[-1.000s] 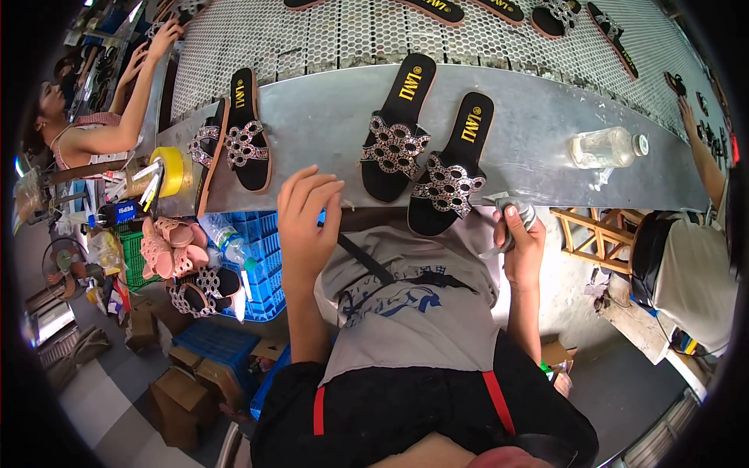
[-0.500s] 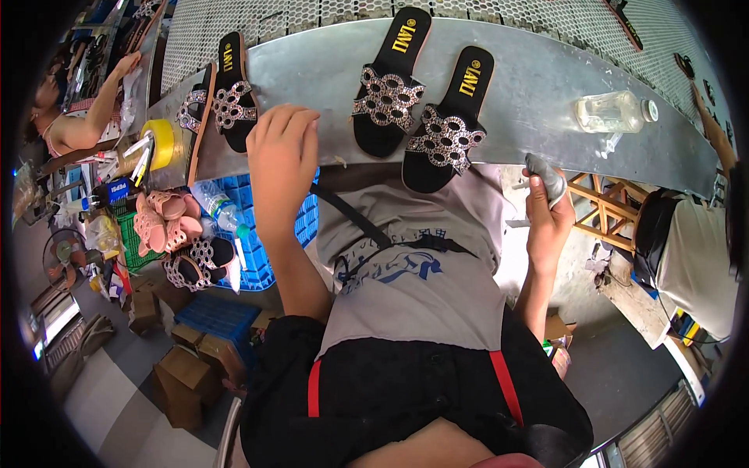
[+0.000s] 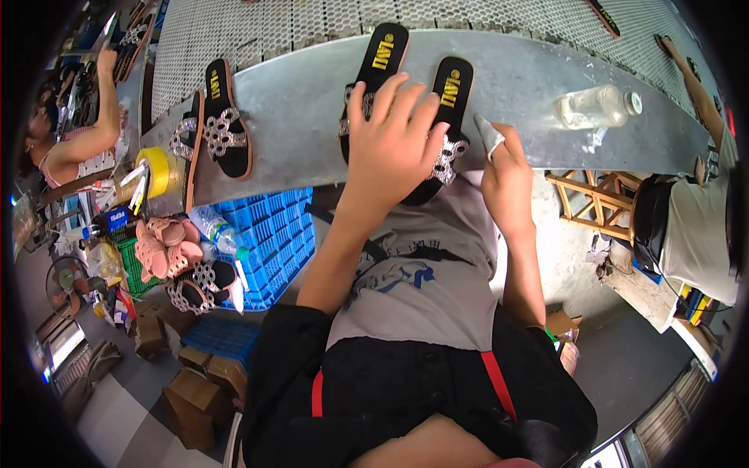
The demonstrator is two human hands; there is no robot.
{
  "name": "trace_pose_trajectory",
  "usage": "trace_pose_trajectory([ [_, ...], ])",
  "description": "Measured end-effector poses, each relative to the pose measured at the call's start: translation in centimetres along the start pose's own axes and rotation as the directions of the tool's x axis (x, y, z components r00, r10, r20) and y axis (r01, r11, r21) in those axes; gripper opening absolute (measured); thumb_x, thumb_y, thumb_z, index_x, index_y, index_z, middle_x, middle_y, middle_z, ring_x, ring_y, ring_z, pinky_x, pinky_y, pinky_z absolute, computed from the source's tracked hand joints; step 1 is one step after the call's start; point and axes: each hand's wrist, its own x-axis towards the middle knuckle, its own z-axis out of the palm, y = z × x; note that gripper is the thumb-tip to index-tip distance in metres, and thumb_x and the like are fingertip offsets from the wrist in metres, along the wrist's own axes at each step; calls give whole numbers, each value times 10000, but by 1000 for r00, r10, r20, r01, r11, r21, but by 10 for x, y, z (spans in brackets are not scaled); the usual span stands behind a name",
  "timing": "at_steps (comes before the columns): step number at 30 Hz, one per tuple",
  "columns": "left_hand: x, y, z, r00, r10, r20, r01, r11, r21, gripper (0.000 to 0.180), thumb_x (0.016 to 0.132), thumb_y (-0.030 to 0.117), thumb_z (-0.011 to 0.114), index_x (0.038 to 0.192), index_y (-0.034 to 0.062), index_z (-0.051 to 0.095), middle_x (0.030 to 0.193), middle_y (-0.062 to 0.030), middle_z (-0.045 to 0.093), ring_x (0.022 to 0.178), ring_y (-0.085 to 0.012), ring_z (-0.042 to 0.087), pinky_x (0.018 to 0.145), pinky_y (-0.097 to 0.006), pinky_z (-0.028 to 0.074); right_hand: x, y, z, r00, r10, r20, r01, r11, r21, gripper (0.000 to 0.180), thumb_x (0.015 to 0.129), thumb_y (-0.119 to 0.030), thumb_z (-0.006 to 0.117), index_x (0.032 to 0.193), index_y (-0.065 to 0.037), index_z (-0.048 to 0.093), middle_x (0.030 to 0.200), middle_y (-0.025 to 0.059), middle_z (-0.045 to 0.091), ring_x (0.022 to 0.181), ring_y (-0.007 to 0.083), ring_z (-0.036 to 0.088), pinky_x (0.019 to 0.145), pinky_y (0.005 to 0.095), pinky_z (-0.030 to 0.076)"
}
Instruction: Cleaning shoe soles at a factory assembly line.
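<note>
Black sandals (image 3: 437, 117) | studded straps | left hand (image 3: 394, 148) spread on top

You are looking through a single wide fisheye camera on your own head, aimed steeply down past your chest and lap to the floor. Your left hand (image 3: 394, 144) and right hand (image 3: 507, 183) sit close to the lens over the grey metal table (image 3: 304, 117), whose straight edge bows near the rim.

The left hand (image 3: 394, 144) stretches forward, fingers spread, palm down. The right hand (image 3: 507, 175) is raised beside it, fingers apparently pinched together.
</note>
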Motion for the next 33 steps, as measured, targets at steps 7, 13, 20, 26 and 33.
trace_pose_trajectory([
  [7, 15, -64, 48, 974, -210, -81, 205, 976, -74, 347, 889, 204, 720, 1169, -1, 705, 1252, -148, 683, 1239, -365, 623, 1016, -515, 510, 109, -13, 36, 942, -330, 65, 335, 906, -258, 204, 788, 14, 644, 991, -4, 663, 1266, 115, 634, 840, 333, 727, 695, 439, 613],
  [13, 9, -66, 58, 971, -214, -107, 213, 977, -22, 388, 842, 116, 672, 1208, -5, 714, 1295, -173, 705, 1242, -387, 652, 1008, -484, 541, 147, -5, 73, 865, -475, 163, 496, 754, -431, 139, 790, -81, 684, 920, -36, 662, 1189, 74, 624, 836, 248, 719, 654, 370, 610],
  [20, 7, -63, 50, 976, -202, -75, 202, 979, -12, 454, 815, 103, 631, 1250, -6, 701, 1318, -183, 702, 1269, -393, 641, 1040, -485, 526, 159, -11, 88, 877, -439, 196, 469, 695, -545, 93, 826, -95, 671, 906, -47, 674, 1162, 58, 600, 841, 236, 720, 591, 369, 603],
  [26, 10, -68, 58, 975, -191, -114, 189, 982, -24, 471, 807, 95, 613, 1257, -27, 679, 1312, -187, 704, 1261, -392, 646, 1040, -482, 525, 206, 9, 63, 889, -380, 257, 456, 797, -396, 179, 872, -12, 621, 1040, -16, 680, 1142, 98, 630, 865, 333, 733, 629, 417, 619],
  [33, 9, -69, 57, 969, -181, -166, 175, 983, -50, 385, 824, 74, 603, 1187, -25, 684, 1273, -189, 718, 1236, -391, 660, 1006, -487, 539, 100, -15, -29, 998, 7, -67, 21, 915, 404, 299, 977, -7, 586, 1255, 24, 693, 1074, 85, 650, 788, 187, 663, 649, 362, 547],
])
